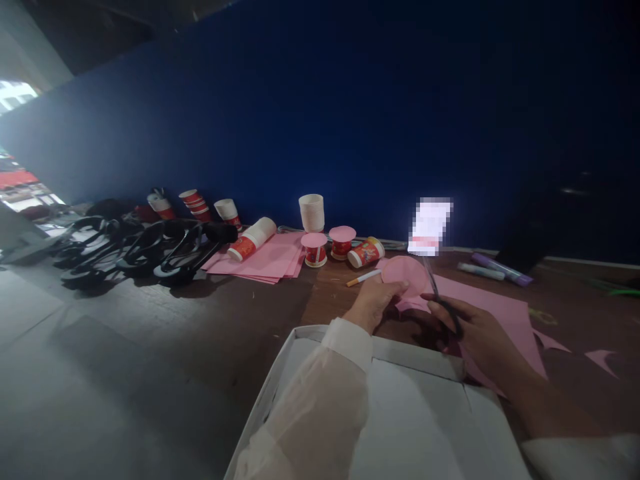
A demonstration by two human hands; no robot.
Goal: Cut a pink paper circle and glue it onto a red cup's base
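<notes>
My left hand (376, 301), its wrist in a white cuff, pinches a piece of pink paper (406, 275) with a rounded outline. On the right, my right hand (463, 323) has its fingers through the dark handles of a pair of scissors (453, 315), whose blades point up beside the paper's right edge. Below and behind my right hand lies a larger pink sheet (500, 310). A cigarette (363, 278) rests just left of the pink piece. Two red cups topped with pink discs, one nearer (315, 256) and one behind (343, 249), stand further left.
A white box (415, 413) is in front of me. Stacked white cups (312, 213), a lying red cup (367, 253), pink sheets (280, 257) and black headset-like items (170, 257) line the table. Markers (501, 269) and paper scraps (601, 360) are at the right; a lit screen (430, 227) stands behind.
</notes>
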